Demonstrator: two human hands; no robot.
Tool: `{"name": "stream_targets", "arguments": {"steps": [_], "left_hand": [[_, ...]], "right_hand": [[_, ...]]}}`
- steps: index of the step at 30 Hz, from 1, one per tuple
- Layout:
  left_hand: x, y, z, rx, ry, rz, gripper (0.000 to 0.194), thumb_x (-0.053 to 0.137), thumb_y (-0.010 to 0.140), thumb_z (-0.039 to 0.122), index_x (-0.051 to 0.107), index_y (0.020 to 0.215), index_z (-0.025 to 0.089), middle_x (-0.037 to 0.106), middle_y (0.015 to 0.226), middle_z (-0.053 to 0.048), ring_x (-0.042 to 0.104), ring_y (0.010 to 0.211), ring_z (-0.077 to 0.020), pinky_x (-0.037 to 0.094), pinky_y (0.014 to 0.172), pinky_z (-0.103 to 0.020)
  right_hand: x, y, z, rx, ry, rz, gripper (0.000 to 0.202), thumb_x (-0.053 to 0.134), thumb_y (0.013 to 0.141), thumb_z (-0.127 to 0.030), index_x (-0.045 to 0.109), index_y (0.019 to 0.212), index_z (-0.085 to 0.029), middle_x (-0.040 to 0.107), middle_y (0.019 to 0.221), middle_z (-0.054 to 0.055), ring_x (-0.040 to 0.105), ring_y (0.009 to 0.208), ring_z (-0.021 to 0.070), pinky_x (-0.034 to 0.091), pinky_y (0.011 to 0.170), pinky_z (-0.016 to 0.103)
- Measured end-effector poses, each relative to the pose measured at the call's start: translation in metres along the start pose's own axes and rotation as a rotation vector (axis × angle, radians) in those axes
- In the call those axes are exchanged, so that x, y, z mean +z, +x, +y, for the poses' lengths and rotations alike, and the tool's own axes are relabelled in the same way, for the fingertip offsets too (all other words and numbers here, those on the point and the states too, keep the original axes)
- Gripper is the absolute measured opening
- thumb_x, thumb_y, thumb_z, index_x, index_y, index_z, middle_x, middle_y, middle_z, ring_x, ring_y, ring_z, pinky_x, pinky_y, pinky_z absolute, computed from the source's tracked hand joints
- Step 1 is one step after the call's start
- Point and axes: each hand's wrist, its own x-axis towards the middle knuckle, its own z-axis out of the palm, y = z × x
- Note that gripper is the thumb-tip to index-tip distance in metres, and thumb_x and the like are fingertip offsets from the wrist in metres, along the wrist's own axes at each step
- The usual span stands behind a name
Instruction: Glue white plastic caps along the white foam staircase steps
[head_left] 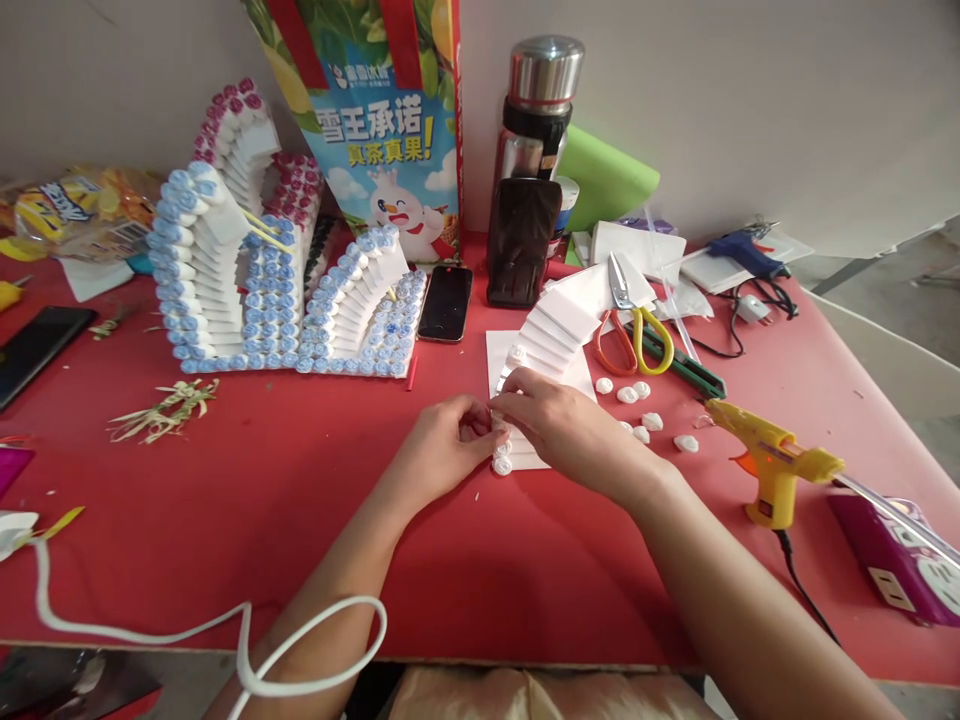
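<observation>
Red tabletop (480,570). Our left hand (441,443) and right hand (553,418) meet, curled, at the white stepped model (561,318), mid-frame; hold hidden, we can't tell. Best seat each rosette (502,466) snug, edge-aligned.

Here's the red table (480,570): stringy scraps (166,412) lie left of the left hand (442,440), a black phone (445,304) beyond it, white rosettes (652,422) beside the right hand (551,415), a yellow glue gun (776,465) farther right.
</observation>
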Motion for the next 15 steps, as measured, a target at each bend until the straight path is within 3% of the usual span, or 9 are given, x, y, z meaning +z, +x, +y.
{"name": "stream_targets", "arguments": {"steps": [3, 8, 15], "left_hand": [[0.0002, -0.0006, 0.0005, -0.003, -0.009, -0.010, 0.027, 0.073, 0.081, 0.045, 0.063, 0.084, 0.021, 0.067, 0.076, 0.000, 0.059, 0.069, -0.0164, 0.044, 0.059, -0.026], [0.0003, -0.0003, -0.0001, -0.004, -0.024, -0.013, 0.025, 0.074, 0.081, 0.042, 0.062, 0.084, 0.021, 0.065, 0.074, 0.001, 0.058, 0.068, -0.0153, 0.044, 0.058, -0.025], [0.0019, -0.0014, 0.0022, -0.014, -0.028, -0.004, 0.024, 0.073, 0.081, 0.040, 0.059, 0.084, 0.021, 0.064, 0.073, 0.002, 0.057, 0.065, -0.0144, 0.041, 0.056, -0.024]], "right_hand": [[-0.0035, 0.0018, -0.0011, -0.038, -0.016, -0.037, 0.028, 0.047, 0.088, 0.007, 0.066, 0.097, -0.012, 0.055, 0.096, 0.008, 0.050, 0.071, 0.0137, 0.040, 0.063, 0.027], [-0.0071, 0.0036, 0.0008, -0.100, -0.029, -0.054, 0.019, 0.047, 0.096, -0.002, 0.064, 0.091, -0.011, 0.054, 0.094, 0.008, 0.051, 0.074, 0.0142, 0.042, 0.065, 0.027], [-0.0085, 0.0062, 0.0000, -0.138, -0.111, -0.052, 0.019, 0.052, 0.095, -0.003, 0.063, 0.083, -0.012, 0.054, 0.086, 0.007, 0.047, 0.067, 0.0131, 0.039, 0.060, 0.027]]}}
